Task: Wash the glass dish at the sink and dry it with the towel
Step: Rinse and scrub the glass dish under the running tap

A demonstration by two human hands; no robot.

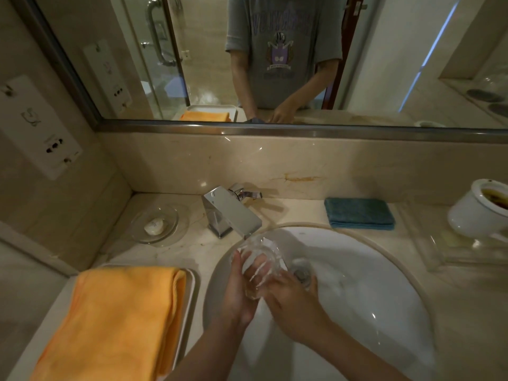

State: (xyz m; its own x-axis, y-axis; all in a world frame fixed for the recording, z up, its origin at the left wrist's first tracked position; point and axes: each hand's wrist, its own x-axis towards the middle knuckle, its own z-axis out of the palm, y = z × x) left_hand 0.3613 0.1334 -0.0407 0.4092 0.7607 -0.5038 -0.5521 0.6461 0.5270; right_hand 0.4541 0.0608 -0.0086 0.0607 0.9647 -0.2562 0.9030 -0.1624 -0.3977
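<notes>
A clear glass dish (261, 258) is held over the white sink basin (371, 284), just under the spout of the chrome faucet (233, 213). Water runs over it. My left hand (242, 290) grips the dish from the left, fingers behind the glass. From the right and below, my right hand (291, 301) cups it. The dish is tilted and blurred by water. An orange towel (115, 320) lies folded on a white tray (191, 298) left of the sink.
A glass soap dish (155, 224) with a small soap sits at the back left. A folded blue cloth (360, 213) lies behind the basin on the right. A white cup (478, 213) stands on a clear tray (439, 259) at far right. A mirror (384, 50) spans the wall.
</notes>
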